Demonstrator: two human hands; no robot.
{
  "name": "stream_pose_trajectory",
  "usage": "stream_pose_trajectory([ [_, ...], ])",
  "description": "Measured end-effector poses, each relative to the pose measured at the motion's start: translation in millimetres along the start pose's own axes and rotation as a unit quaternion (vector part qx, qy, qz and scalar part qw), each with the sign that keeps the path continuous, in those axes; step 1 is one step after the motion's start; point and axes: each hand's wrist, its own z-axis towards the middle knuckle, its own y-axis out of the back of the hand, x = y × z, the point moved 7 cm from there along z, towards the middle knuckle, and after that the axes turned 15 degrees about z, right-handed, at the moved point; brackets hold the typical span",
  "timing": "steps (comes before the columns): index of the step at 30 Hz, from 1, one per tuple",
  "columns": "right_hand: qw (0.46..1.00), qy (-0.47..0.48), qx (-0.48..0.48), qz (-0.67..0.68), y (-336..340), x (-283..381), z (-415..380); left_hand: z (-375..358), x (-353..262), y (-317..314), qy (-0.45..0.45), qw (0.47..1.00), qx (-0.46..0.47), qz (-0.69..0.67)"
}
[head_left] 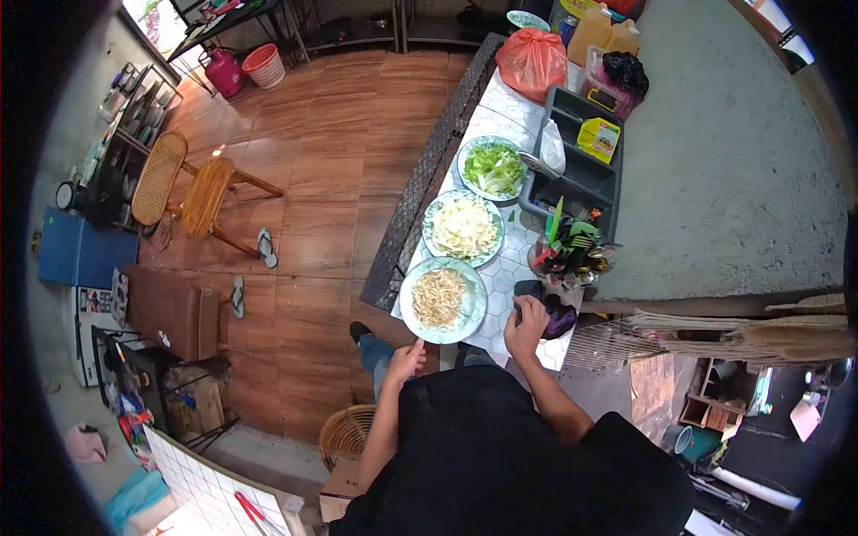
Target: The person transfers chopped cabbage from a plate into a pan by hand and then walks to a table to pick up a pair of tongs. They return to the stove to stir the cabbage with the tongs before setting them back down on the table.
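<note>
My left hand (405,364) is at the near rim of a green-edged plate of bean sprouts (439,298). Its thumb lies against the rim, and the other fingers are curled and partly hidden. My right hand (526,327) is closed at the table's near right side, beside a dark cloth-like item (529,288) and a dark purple bundle (559,318). What its fingers hold, if anything, is too small to make out. Behind the sprouts stand a plate of pale chopped vegetable (462,229) and a plate of green leafy vegetable (492,169), in a row.
The white tiled table (500,281) runs along a grey wall (715,161). On it are a utensil holder (572,250), a dark compartment tray (585,183) and an orange plastic bag (531,64). Leftward stand a wooden chair (207,196) and a brown bench (174,313).
</note>
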Motion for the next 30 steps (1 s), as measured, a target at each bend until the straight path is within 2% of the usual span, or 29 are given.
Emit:
stream_pose_trajectory([
  [1,1.000,-0.004,-0.004,-0.005,-9.9,14.7,0.1,13.7,12.5,14.8,-0.001,1.000,0.006,0.005],
  [2,0.989,-0.089,0.039,0.116,-30.1,18.4,-2.0,30.8,24.6,36.7,-0.031,0.999,-0.025,0.012],
  [3,0.954,-0.171,0.077,0.234,-55.0,23.9,-7.0,43.7,32.4,61.1,-0.063,0.996,-0.056,0.020],
  [5,0.866,-0.250,0.075,0.427,-114.7,48.9,-14.3,37.2,26.1,118.6,-0.075,0.995,-0.033,0.049],
  [6,0.834,-0.303,0.088,0.453,-140.8,65.3,-15.7,36.2,25.9,150.8,-0.096,0.994,-0.047,0.006],
  [8,0.680,-0.458,0.103,0.564,-195.6,100.3,-18.5,31.4,33.5,211.0,-0.110,0.990,-0.076,-0.049],
  [9,0.604,-0.489,0.120,0.617,-219.7,118.5,-15.1,27.3,39.6,241.6,-0.104,0.989,-0.094,-0.056],
  [11,0.517,-0.502,0.053,0.691,-263.0,133.4,1.0,10.4,49.6,295.8,-0.086,0.987,-0.110,-0.084],
  [13,0.498,-0.488,-0.031,0.716,-291.4,130.1,22.2,-0.2,58.4,340.6,-0.086,0.981,-0.120,-0.123],
  [14,0.475,-0.490,-0.076,0.727,-307.0,112.0,27.1,4.1,62.5,357.9,-0.091,0.983,-0.113,-0.114],
  [15,0.474,-0.486,-0.088,0.729,-321.4,93.9,29.0,10.8,69.5,377.0,-0.078,0.981,-0.132,-0.116],
  [17,0.486,-0.483,-0.163,0.710,-332.9,59.6,31.5,26.6,61.0,400.0,-0.070,0.981,-0.147,-0.110],
  [18,0.514,-0.509,-0.182,0.667,-327.5,61.0,29.4,33.9,53.0,408.1,-0.076,0.980,-0.143,-0.112],
  [19,0.506,-0.508,-0.195,0.669,-319.2,71.8,29.0,40.0,45.3,416.6,-0.081,0.981,-0.140,-0.109],
  [21,0.494,-0.577,-0.127,0.638,-309.4,102.9,12.8,51.0,14.4,420.1,-0.099,0.983,-0.125,-0.087],
  [22,0.442,-0.596,-0.113,0.661,-311.0,117.6,-1.3,55.4,-3.5,416.4,-0.118,0.983,-0.115,-0.082],
  [25,0.437,-0.634,-0.048,0.636,-315.2,155.0,-48.1,78.0,-54.0,395.7,-0.150,0.987,-0.046,-0.031],
  [26,0.410,-0.646,-0.065,0.640,-315.1,158.4,-60.9,87.6,-73.6,388.5,-0.156,0.987,-0.039,-0.016],
  [27,0.349,-0.647,-0.132,0.664,-319.0,150.0,-76.4,98.0,-94.4,373.3,-0.166,0.986,0.005,0.018],
  [28,0.324,-0.627,-0.210,0.677,-318.8,140.4,-86.0,104.4,-107.7,356.4,-0.168,0.983,0.048,0.050],
  [29,0.297,-0.607,-0.283,0.681,-315.7,130.6,-98.4,109.1,-116.3,342.4,-0.162,0.984,0.053,0.056],
  [30,0.288,-0.603,-0.294,0.683,-312.8,131.2,-99.1,118.6,-132.6,324.0,-0.170,0.977,0.097,0.089],
])
